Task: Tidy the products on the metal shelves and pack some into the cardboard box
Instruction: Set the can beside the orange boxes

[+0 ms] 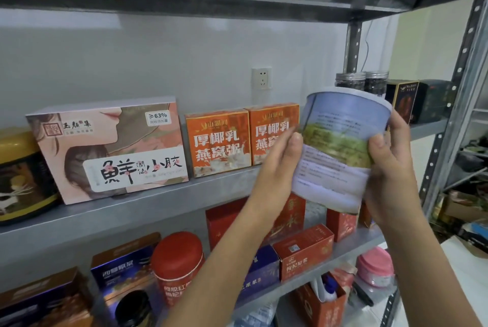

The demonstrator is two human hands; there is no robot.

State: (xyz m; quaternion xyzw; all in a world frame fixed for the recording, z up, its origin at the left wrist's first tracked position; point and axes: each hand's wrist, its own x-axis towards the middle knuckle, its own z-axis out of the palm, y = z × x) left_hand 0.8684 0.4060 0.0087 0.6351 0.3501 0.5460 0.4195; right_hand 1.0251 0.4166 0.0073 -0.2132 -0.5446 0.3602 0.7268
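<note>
Middle shelf (158, 207), left to right: pink box (105, 152) and orange boxes (219, 141) stand label-out along the front edge. Left hand (280, 163) lies flat on the can (340, 152) side, fingers straight, steadying only. Right hand (390, 165) wraps it, thumb on the label. Can is in the air, tilted, before the shelf's right end, probably a label check before placing.

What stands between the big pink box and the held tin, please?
In the head view, two orange boxes side by side, the right one partly behind the left hand.
</note>
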